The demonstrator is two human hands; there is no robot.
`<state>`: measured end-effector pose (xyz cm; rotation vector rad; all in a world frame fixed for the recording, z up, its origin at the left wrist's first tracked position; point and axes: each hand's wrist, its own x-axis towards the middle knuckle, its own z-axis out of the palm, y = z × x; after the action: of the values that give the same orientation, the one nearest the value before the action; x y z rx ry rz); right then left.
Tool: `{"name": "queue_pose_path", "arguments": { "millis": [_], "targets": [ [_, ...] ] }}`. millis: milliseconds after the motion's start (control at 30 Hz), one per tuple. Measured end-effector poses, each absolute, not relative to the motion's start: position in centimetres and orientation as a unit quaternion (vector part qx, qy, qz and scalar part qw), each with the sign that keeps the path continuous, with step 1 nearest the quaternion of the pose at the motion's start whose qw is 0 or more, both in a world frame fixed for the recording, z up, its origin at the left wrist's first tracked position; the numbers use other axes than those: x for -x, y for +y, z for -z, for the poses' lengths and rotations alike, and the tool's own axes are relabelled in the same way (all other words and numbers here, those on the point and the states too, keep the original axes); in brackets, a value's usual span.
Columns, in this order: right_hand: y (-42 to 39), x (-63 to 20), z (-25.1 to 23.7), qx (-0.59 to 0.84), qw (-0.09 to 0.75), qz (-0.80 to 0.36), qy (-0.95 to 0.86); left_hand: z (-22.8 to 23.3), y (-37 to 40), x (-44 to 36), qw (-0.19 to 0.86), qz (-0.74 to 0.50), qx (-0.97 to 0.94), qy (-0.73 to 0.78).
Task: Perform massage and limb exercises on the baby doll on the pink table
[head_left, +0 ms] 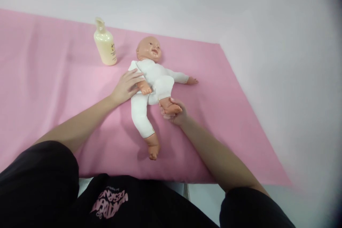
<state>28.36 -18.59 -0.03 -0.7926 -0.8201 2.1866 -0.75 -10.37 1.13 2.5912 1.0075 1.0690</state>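
Note:
A bald baby doll [153,71] with a white cloth body lies on its back, head toward the far edge. My left hand [127,87] is closed around the doll's bent arm on the left, fingers over the white sleeve and the doll's hand [144,87] poking out beside them. Its thumb is hidden. With my right hand [177,112] I grip the lower part of one leg from below, near the doll's foot [171,107]; that leg is bent up toward the belly. The doll's other leg [143,117] lies extended toward me, and its far arm [177,75] stretches out to the right.
A cream-coloured pump bottle [106,46] stands upright to the left of the doll's head. Pink cloth [66,96] covers the table, whose right edge slants toward me. Behind it is a pale wall or floor [171,3]. My black shirt is at the near edge.

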Motion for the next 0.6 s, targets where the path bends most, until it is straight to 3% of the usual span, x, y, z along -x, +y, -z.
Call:
{"name": "queue_pose_path", "arguments": {
  "millis": [300,467,600],
  "targets": [
    [-19.2,-29.1,0.2,0.135,0.307,-0.847,-0.413,-1.6,-10.7,0.9,0.166,-0.477,-0.775,0.379],
    [-19.6,-29.3,-0.4,-0.009,0.103,-0.891,-0.442,-0.5,-8.5,2.0,0.261,-0.615,-0.611,0.426],
    [-20.0,-28.7,-1.3,-0.002,-0.011,-0.874,-0.486,-0.2,-7.2,2.9,0.325,-0.675,-0.509,0.423]
  ]
}}
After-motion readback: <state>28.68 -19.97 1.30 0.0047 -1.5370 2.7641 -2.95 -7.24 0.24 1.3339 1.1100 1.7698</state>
